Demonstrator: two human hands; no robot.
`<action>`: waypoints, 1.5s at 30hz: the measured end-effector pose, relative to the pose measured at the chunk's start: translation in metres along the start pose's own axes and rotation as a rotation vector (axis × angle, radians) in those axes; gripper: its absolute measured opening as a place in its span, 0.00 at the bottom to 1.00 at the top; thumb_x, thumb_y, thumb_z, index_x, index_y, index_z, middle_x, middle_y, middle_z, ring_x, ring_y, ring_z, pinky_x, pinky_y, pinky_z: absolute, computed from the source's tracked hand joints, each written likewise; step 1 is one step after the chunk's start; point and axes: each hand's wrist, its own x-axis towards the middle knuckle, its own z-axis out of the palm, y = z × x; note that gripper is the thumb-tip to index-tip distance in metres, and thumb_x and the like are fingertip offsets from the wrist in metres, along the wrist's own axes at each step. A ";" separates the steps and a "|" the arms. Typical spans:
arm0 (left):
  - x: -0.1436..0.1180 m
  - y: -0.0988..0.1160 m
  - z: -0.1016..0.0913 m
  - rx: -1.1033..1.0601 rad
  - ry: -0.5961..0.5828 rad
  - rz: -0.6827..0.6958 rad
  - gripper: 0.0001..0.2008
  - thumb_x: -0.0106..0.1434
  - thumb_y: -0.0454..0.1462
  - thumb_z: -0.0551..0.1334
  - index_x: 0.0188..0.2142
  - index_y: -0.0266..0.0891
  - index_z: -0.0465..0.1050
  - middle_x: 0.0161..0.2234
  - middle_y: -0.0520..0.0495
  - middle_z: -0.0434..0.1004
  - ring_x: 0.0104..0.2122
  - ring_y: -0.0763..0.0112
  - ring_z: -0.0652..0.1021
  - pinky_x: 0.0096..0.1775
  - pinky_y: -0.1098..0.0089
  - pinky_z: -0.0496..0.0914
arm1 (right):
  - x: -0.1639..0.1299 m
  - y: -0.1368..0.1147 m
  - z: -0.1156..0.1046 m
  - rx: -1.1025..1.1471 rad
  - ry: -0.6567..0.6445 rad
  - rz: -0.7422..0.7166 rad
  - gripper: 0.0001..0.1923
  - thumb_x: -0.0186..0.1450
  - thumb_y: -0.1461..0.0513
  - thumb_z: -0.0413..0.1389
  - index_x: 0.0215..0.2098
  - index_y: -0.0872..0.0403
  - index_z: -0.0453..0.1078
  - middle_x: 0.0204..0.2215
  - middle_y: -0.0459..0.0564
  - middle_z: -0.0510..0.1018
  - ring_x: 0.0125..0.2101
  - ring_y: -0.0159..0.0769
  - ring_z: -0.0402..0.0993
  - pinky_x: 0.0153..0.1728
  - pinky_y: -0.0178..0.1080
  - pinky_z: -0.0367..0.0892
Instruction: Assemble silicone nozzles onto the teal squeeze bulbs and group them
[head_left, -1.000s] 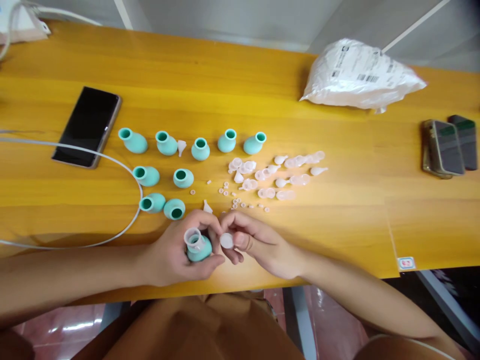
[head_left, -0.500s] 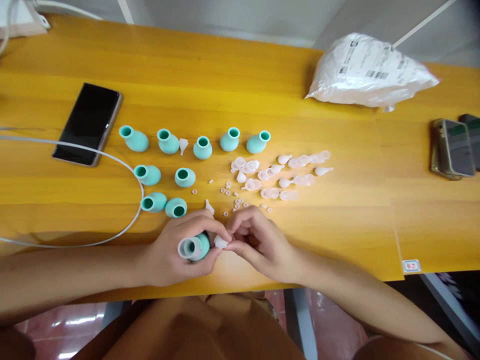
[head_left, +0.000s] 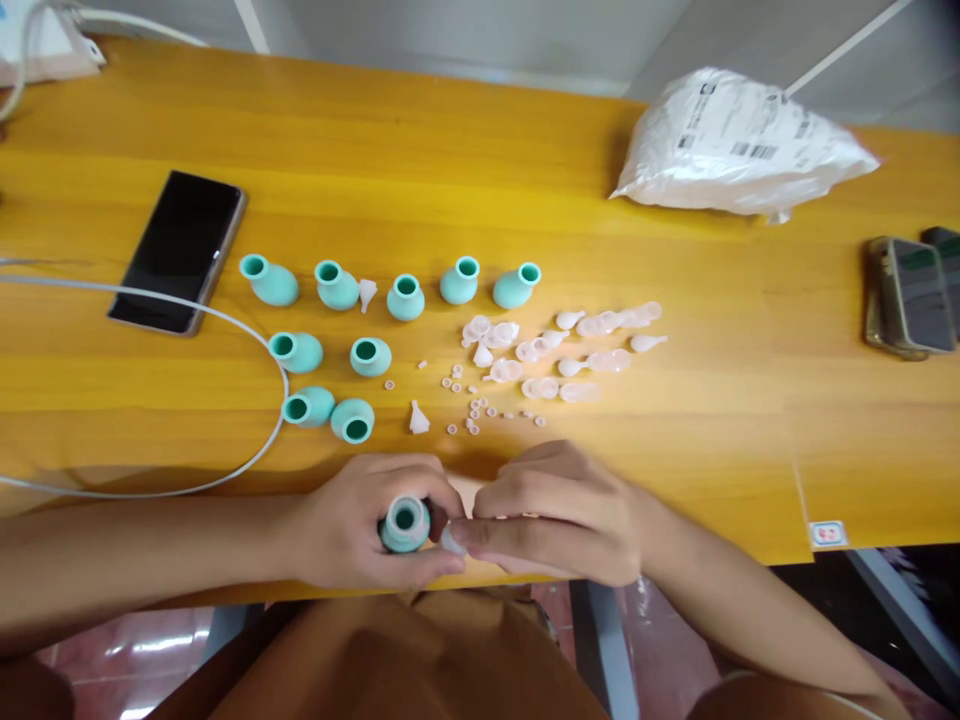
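Note:
My left hand (head_left: 349, 525) is wrapped round a small teal vase-shaped bottle (head_left: 406, 530), with a translucent collar on its mouth facing up. Between that hand's thumb and forefinger sits a small whitish plastic piece (head_left: 452, 541), partly covered. My right hand (head_left: 562, 515) reaches over from the right, its fingertips closed on the same piece. Just beyond the hands lie a small white funnel (head_left: 418, 418) and several tiny translucent rings (head_left: 475, 414). More teal bottles (head_left: 352, 420) stand or lean in loose rows at the left.
Translucent bulb-shaped parts (head_left: 540, 387) lie in a cluster right of the rings. A phone (head_left: 180, 250) and a looping white cable (head_left: 255, 450) are at the left. A white plastic parcel (head_left: 735, 150) rests at the back right, with another phone (head_left: 907, 295) at the far right.
The bottle in my left hand has tipped more upright and shifted slightly right and nearer. My right hand has turned, its back now facing up, and its fingers cover more of the whitish piece.

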 end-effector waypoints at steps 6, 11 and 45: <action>0.000 -0.001 0.000 -0.018 -0.028 0.000 0.12 0.70 0.43 0.77 0.43 0.41 0.79 0.36 0.52 0.85 0.31 0.73 0.81 0.37 0.75 0.74 | -0.002 0.002 0.003 0.014 0.008 -0.003 0.07 0.79 0.62 0.63 0.50 0.59 0.80 0.39 0.51 0.85 0.33 0.31 0.83 0.31 0.37 0.74; 0.005 0.001 -0.001 -0.059 -0.018 -0.071 0.11 0.69 0.42 0.77 0.41 0.40 0.79 0.35 0.52 0.86 0.31 0.72 0.82 0.37 0.74 0.74 | -0.002 -0.001 0.002 -0.024 0.000 0.047 0.08 0.82 0.62 0.60 0.55 0.56 0.77 0.42 0.52 0.86 0.37 0.32 0.85 0.34 0.36 0.77; 0.007 -0.003 0.001 -0.757 -0.175 -0.611 0.18 0.67 0.46 0.78 0.45 0.39 0.78 0.38 0.51 0.80 0.35 0.72 0.78 0.38 0.72 0.73 | -0.003 -0.007 -0.020 -0.270 0.205 0.188 0.13 0.79 0.60 0.64 0.59 0.54 0.78 0.44 0.56 0.86 0.38 0.40 0.85 0.36 0.41 0.82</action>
